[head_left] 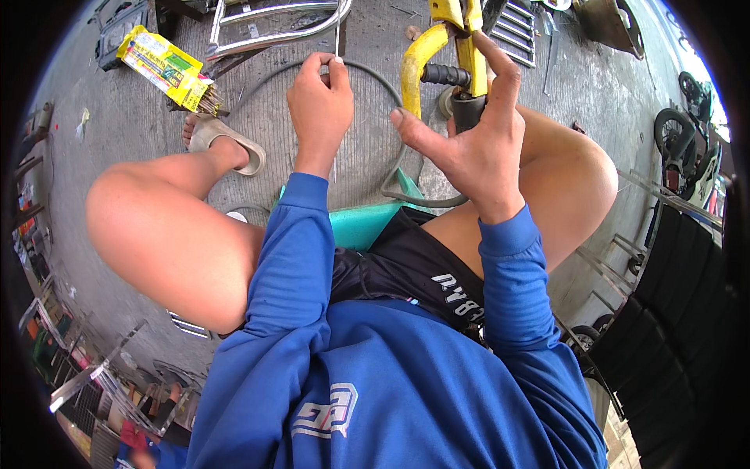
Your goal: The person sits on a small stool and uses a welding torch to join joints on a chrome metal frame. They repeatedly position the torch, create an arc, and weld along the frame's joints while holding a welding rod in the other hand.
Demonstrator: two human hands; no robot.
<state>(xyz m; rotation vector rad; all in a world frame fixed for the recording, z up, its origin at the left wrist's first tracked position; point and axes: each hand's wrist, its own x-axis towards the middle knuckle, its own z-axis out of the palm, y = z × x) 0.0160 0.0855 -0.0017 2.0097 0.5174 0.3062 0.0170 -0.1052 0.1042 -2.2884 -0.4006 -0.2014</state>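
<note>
A yellow electrode holder (pixel 412 74) with a black spring and a black handle rests in my right hand (pixel 488 156). My thumb and index finger stretch apart around it, while the other fingers are mostly hidden behind the handle. To the left, my left hand (pixel 320 109) is raised and pinches a thin welding rod (pixel 337 37), which points away from me. The rod's far end reaches toward a chrome tube frame (pixel 277 16) on the floor. A dark cable (pixel 383 82) loops across the concrete beneath both hands.
Near my left foot lies an open yellow packet (pixel 160 66) of welding rods. A metal grille (pixel 516 31) and a curved dark shell (pixel 609 27) lie at far right. Under me is a teal seat (pixel 363 227). Motorcycles (pixel 680 148) and a black padded panel (pixel 664 313) stand to the right.
</note>
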